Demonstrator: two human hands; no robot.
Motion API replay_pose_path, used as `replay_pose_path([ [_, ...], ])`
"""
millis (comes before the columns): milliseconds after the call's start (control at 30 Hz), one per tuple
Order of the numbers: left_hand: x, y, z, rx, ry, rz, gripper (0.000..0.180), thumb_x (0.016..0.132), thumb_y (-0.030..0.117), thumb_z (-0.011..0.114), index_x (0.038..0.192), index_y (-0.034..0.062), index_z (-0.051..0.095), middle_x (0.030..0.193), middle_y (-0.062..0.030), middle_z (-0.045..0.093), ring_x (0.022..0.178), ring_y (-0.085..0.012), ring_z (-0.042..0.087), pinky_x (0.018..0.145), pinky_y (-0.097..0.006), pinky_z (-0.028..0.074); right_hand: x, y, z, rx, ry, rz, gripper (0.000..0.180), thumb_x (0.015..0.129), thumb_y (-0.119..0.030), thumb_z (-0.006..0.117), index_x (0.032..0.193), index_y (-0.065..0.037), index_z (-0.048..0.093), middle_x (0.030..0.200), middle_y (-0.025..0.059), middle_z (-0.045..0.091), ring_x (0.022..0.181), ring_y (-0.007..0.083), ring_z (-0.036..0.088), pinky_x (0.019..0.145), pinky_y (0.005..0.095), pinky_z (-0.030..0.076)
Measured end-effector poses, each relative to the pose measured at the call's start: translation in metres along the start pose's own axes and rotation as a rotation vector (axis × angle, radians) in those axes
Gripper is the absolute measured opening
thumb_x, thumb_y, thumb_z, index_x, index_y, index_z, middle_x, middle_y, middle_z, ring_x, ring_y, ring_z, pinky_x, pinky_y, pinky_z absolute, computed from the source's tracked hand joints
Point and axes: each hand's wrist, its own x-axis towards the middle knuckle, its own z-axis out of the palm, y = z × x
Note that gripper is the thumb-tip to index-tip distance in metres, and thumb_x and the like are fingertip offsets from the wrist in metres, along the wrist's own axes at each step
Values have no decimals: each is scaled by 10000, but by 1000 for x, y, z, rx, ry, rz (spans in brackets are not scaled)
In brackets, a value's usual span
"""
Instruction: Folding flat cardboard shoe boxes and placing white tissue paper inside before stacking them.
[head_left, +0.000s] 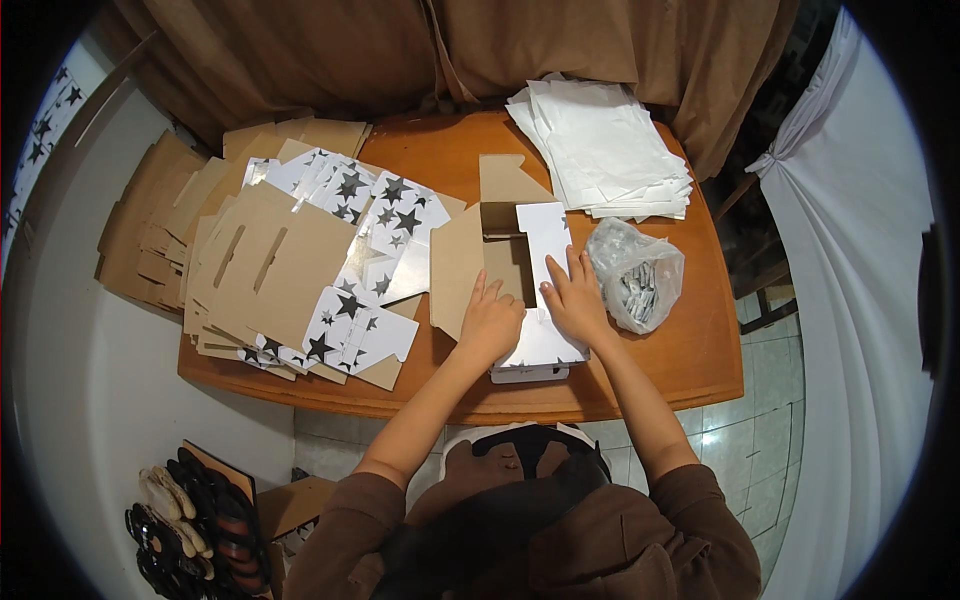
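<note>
A partly folded cardboard box [508, 262], brown inside and white with black stars outside, stands near the table's front edge. Its top gapes, and its flaps stick out to the left, the far side and the right. My left hand [490, 325] rests at the near left corner of the opening, fingers stretched toward the brown left flap [456, 265]. On the white right flap [540, 230] lies my right hand [575, 298], fingers spread. Just right of that hand sits a clear plastic bag [640, 275] of small silvery packets.
Flat star-printed cardboard blanks [285, 255] are heaped on the left of the wooden table [690, 350]. White paper sheets [605, 150] are stacked at the back right. Brown curtains [540, 50] hang behind. Footwear [195, 525] is at the lower left, below table height.
</note>
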Motion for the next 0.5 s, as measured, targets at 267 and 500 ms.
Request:
replay_pose_path([
  [267, -3, 1, 20, 59, -3, -42, 260, 876, 293, 546, 824, 75, 678, 997, -94, 624, 1274, -299, 400, 1092, -587, 91, 23, -12, 7, -72, -7, 114, 721, 657, -388, 732, 1264, -107, 465, 1381, 290, 288, 1282, 511, 252, 1003, 551, 319],
  [500, -3, 6, 13, 37, 15, -101, 285, 820, 362, 610, 764, 102, 712, 1150, -103, 515, 1276, -308, 326, 1084, -596, 67, 21, -10, 1, 125, -69, 126, 753, 636, -291, 701, 1318, -124, 430, 1410, 316, 221, 1306, 477, 231, 1050, 486, 287],
])
